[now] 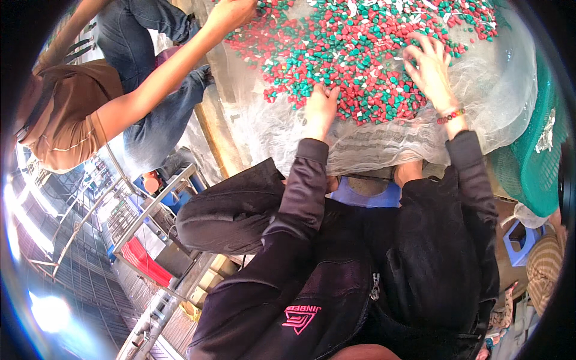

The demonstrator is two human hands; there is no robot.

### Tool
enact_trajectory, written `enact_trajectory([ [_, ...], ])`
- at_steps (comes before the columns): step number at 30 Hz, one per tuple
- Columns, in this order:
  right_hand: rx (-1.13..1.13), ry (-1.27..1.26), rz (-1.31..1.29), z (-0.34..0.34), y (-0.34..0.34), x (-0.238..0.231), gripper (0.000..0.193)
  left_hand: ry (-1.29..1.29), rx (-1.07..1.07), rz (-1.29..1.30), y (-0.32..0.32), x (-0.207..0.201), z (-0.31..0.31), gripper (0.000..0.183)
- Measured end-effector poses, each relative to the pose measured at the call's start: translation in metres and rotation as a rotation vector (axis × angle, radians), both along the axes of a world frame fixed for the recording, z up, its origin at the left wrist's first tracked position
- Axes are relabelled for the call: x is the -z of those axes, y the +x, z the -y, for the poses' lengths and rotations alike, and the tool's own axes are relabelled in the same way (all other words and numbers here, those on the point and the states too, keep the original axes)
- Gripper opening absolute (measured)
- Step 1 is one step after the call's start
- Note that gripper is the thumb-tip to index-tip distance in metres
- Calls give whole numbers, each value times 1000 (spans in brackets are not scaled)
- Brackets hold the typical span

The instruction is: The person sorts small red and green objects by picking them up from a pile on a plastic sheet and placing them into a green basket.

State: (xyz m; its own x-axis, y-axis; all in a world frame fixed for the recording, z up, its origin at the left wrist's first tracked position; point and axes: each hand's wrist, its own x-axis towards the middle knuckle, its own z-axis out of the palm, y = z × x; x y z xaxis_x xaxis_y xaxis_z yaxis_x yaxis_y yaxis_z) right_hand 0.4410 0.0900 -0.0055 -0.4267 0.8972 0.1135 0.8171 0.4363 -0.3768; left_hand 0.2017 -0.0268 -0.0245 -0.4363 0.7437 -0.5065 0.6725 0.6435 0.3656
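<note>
Many small red and green pieces [360, 72], with white bits among them, lie spread over a sheer whitish net cloth [372, 144] in front of me. At the near edge of the pile, my left hand [321, 111] is curled with its fingertips down at the pieces. What its fingers hold, if anything, is hidden. Farther right, my right hand [431, 69] reaches over the pile, palm down, its bent fingers apart and touching the pieces. A thin white sliver [398, 58] lies by its fingertips. A beaded bracelet [450, 116] circles that wrist.
Another person in a brown shirt [66, 114] sits at the left, one arm reaching over the far left of the pile. A green mesh basket [531, 162] stands at the right, with a blue plastic stool [519, 243] nearer. Metal racks [180, 180] stand at the lower left.
</note>
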Motion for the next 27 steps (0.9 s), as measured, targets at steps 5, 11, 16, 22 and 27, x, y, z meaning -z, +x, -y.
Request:
enact_trajectory([
  [5, 350, -696, -1065, 10, 18, 18, 9, 77, 165, 29, 91, 21, -32, 34],
  [11, 512, -762, -1176, 5, 35, 1, 21, 105, 223, 464, 164, -20, -63, 29],
  [16, 480, -960, -1567, 7, 64, 9, 12, 115, 501, 415, 126, -11, -33, 28],
  [22, 452, -1002, -1417, 10, 70, 6, 9, 110, 520, 188, 4, -4, -43, 35],
  [27, 544, -968, -1127, 9, 62, 3, 17, 60, 562, 421, 19, -4, -44, 34],
])
